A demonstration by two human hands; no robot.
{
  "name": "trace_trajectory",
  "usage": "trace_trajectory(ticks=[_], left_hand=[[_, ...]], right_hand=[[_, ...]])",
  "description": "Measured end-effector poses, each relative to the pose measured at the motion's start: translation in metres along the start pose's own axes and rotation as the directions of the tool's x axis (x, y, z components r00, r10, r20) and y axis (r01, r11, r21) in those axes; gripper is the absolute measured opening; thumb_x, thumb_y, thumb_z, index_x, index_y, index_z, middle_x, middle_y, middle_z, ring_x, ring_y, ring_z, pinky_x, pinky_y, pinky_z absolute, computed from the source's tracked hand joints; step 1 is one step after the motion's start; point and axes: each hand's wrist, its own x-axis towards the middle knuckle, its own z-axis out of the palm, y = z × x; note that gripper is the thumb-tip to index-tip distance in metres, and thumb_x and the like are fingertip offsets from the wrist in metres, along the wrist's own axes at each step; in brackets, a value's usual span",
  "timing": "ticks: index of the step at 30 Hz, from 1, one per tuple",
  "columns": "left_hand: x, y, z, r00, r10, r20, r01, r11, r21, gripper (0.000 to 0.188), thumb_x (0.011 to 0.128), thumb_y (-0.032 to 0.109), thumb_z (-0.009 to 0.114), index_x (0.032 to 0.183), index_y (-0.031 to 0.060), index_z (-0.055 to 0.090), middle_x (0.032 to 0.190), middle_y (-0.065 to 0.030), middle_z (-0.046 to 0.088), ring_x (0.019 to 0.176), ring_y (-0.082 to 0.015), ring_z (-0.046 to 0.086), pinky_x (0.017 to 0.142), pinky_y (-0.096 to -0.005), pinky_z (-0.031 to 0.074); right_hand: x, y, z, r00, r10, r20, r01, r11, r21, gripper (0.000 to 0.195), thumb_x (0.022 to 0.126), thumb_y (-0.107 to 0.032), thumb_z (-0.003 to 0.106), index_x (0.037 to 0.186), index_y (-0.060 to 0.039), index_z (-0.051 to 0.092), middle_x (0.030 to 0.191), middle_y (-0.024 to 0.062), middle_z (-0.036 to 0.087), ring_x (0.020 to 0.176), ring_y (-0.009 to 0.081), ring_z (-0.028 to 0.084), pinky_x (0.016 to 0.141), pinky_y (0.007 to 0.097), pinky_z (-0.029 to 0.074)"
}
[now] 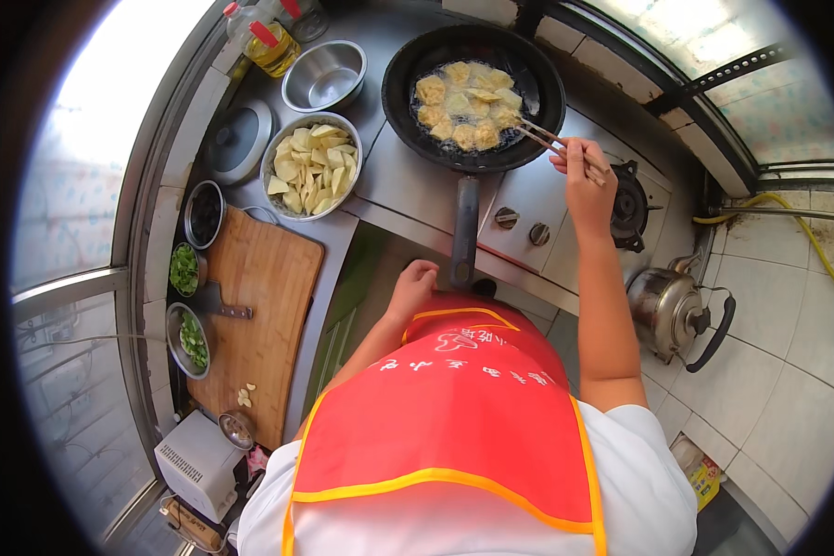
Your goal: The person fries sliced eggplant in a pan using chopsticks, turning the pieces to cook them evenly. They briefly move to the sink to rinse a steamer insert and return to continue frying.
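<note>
A pair of wooden chopsticks (559, 148) is held in my right hand (585, 174), their tips at the right side of the bubbling oil. The black frying pan (403, 90) sits on the stove, its handle pointing towards me. Several golden battered pieces (465, 136) and paler slices (459, 104) float in the oil. My left hand (414, 285) hangs near my waist, left of the pan handle, fingers curled; whether it holds anything is hidden. Left of the pan stands a metal bowl of pale cut slices (313, 170), resembling potato, with a metal bowl (324, 76) behind it.
At the left lie a wooden cutting board (271, 306), a cleaver (226, 306) and bowls of chopped greens (193, 339). An oil bottle (271, 48) stands at the back left. On the right are a second burner (629, 205) and a metal kettle (667, 306).
</note>
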Motion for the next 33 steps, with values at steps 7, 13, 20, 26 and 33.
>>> trace_trajectory(ticks=[7,13,20,26,33], left_hand=[[0.067,0.028,0.035,0.858,0.453,0.243,-0.512,0.713,0.479,0.020,0.083,0.015,0.059,0.099,0.0036,0.058,0.084,-0.0125,0.060,0.077,-0.0283,0.058,0.067,-0.0354,0.046],[0.123,0.038,0.092,0.515,0.797,0.316,-0.814,0.339,0.473,0.021,0.077,0.014,0.066,0.095,0.0036,0.063,0.083,-0.0146,0.058,0.077,-0.0318,0.057,0.070,-0.0394,0.047],[0.150,0.030,0.104,0.378,0.787,0.487,-0.848,0.084,0.523,0.009,0.076,0.011,0.065,0.079,0.0036,0.063,0.076,-0.0118,0.054,0.071,-0.0296,0.057,0.062,-0.0369,0.048],[0.150,0.032,0.104,0.350,0.799,0.489,-0.823,0.013,0.568,0.005,0.074,0.010,0.064,0.073,0.0049,0.063,0.073,-0.0106,0.053,0.069,-0.0279,0.057,0.061,-0.0366,0.048],[0.149,0.023,0.107,0.390,0.787,0.477,-0.797,0.030,0.603,0.006,0.073,0.010,0.065,0.075,0.0046,0.063,0.075,-0.0104,0.054,0.072,-0.0282,0.056,0.063,-0.0379,0.048]], right_hand=[[-0.032,-0.004,-0.002,0.985,0.033,-0.167,0.004,0.976,0.216,0.025,0.095,-0.017,0.045,0.095,0.0062,0.056,0.082,0.0121,0.063,0.074,0.0177,0.066,0.069,0.0270,0.053],[-0.055,-0.013,0.005,0.923,0.049,-0.381,0.049,0.968,0.244,0.027,0.097,-0.016,0.040,0.099,0.0075,0.053,0.090,0.0150,0.061,0.077,0.0213,0.066,0.071,0.0292,0.055],[-0.067,-0.018,0.003,0.889,-0.009,-0.458,0.095,0.982,0.166,0.026,0.097,-0.014,0.038,0.100,0.0076,0.051,0.093,0.0155,0.061,0.078,0.0215,0.065,0.074,0.0306,0.054],[-0.064,-0.025,0.003,0.874,-0.027,-0.485,0.116,0.981,0.154,0.025,0.097,-0.014,0.038,0.100,0.0080,0.051,0.092,0.0157,0.061,0.077,0.0215,0.065,0.075,0.0309,0.055],[-0.063,-0.024,0.013,0.901,-0.024,-0.432,0.104,0.981,0.163,0.026,0.097,-0.014,0.038,0.099,0.0080,0.051,0.092,0.0158,0.061,0.078,0.0213,0.065,0.074,0.0307,0.055]])
